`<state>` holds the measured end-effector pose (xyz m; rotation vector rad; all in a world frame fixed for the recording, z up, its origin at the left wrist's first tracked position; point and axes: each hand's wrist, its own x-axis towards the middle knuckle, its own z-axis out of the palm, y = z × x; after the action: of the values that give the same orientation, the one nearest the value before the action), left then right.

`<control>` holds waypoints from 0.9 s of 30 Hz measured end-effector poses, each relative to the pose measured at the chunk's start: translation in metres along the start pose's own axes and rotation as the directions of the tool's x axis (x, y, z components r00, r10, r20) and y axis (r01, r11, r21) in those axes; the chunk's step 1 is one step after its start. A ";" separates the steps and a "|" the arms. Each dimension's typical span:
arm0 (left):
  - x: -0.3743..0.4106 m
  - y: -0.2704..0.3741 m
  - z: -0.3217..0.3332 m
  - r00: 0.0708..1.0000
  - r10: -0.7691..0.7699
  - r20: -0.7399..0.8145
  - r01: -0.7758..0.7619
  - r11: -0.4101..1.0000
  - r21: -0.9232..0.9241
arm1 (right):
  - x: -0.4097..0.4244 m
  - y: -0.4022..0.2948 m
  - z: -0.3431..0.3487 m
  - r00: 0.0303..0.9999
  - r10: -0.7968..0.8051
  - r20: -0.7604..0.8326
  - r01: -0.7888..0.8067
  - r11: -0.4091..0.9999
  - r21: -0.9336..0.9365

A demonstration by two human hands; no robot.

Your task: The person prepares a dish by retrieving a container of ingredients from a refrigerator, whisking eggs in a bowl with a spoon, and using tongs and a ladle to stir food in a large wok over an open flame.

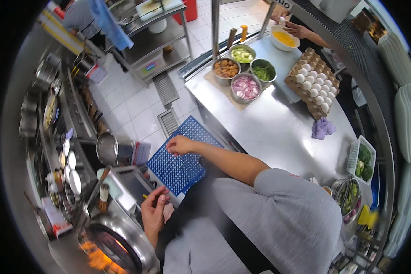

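My left hand (153, 211) is raised near the stove, with its fingers bent and thumb apart. I see nothing held in it. A small pinkish thing (168, 211) shows just beside it, too unclear to name. Below and left of this hand, a dark wok (114, 248) sits in a steel burner ring (140, 239), with orange flames (97, 257) at its side. My right hand (179, 145) hangs in the air above a blue perforated floor mat (181, 164). Its fingers are curled loosely, and no object shows in them.
On the steel counter (253, 126) stand metal pots of sliced red onion (245, 88) and fried pieces (226, 69), egg trays (313, 84) and a broccoli basket (363, 161). Another person's hands (296, 30) work over a bowl of yellow liquid (283, 38). A tall pot (108, 149) stands left.
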<state>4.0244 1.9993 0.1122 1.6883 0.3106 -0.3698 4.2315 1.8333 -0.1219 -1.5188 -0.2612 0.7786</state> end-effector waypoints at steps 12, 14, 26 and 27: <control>0.196 0.045 -0.013 0.946 0.022 0.324 -0.066 0.990 0.126 | -0.021 -0.016 -0.106 0.942 0.148 -0.302 -0.159 0.987 -0.012; 0.240 0.040 -0.015 0.909 -0.024 0.415 -0.046 0.986 0.157 | -0.036 -0.016 -0.108 0.956 0.117 -0.269 -0.157 0.979 -0.132; 0.375 0.069 0.120 0.405 -0.096 0.910 -0.391 0.881 0.266 | -0.238 0.002 -0.006 0.491 0.236 -0.838 -0.452 0.892 -0.014; 0.369 0.071 0.134 0.351 -0.089 0.932 -0.389 0.892 0.232 | -0.250 0.007 0.008 0.414 0.292 -0.862 -0.476 0.877 0.068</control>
<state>4.3806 1.8537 0.0060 1.6012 -0.8813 -1.2733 4.0402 1.6888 -0.0512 -2.0057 0.8472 0.2396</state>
